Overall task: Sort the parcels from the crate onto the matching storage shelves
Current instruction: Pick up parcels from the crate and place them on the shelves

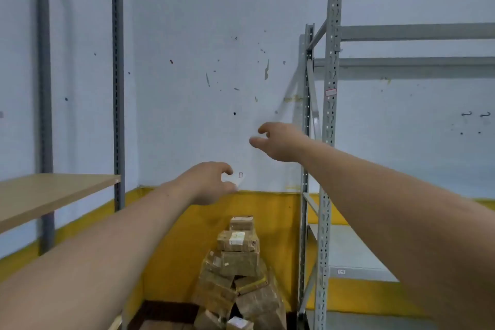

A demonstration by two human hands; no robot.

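Status: judged from this view, the sorting is at an early stage, or between two parcels.

1. The grey steel rack (pixel 328 142) is standing just right of the parcel pile (pixel 235 270). No parcel is showing on the visible parts of its levels.
2. The wooden shelf board (pixel 48 195) is sitting left of the pile and higher than its top. No parcel is showing on the part in view.
3. The pile itself is leaning against the yellow wall band (pixel 174 236), with brown taped cartons stacked loosely. A labelled carton (pixel 237 241) is lying near the top, and a smaller one (pixel 242 223) is resting on it. A dark frame (pixel 166 311) low and left of the pile may be the crate; this cannot be confirmed.
4. You are holding both arms out above the pile. Your right hand (pixel 278 142) is hovering up and right of the pile, with the fingers loosely curved, apart from the thumb, and gripping nothing. Your left hand (pixel 211 182) is hovering directly above the pile, likewise loosely curved and carrying nothing.

Remaining work: nearly the whole pile is waiting to be read, lifted and shelved.
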